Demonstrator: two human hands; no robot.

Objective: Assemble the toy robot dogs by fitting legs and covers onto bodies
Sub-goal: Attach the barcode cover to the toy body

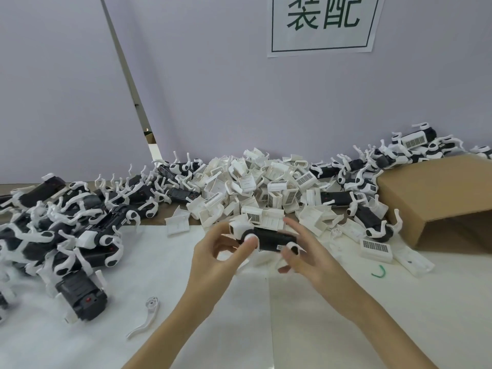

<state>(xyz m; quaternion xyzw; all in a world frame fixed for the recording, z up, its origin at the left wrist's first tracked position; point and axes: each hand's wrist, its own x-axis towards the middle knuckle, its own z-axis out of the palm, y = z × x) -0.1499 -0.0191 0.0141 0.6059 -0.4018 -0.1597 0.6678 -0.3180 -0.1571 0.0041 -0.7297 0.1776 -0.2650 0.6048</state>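
A: Where in view, the piece being worked on?

B: Dead centre, raised above the white-covered counter (186, 302): a black oblong plastic toy dog body (274, 239) with a white head cap and white round hip joints. Left hand (215, 258) at nine o'clock of it, fingers (241, 253) curled, thumb pressing a white hip disc. Right hand (306, 255) at three o'clock, gripping the rear end, one finger stretched straight above.

A: Likely feel and best hold?

B: Probably light, rigid, smooth moulded plastic; thin legs likely snappable. Best held by the solid black trunk, pressing only on the hip discs.

A: Supplies nearby?

B: Heap of white ribbed plastic covers (255, 187) at twelve o'clock. Pile of black-and-white legged dogs (72, 227) at nine o'clock. Loose white curved plastic leg (145, 316) at seven o'clock. Open brown cardboard box (439, 206) at two o'clock. Small green bent tie (379, 272) at four o'clock.
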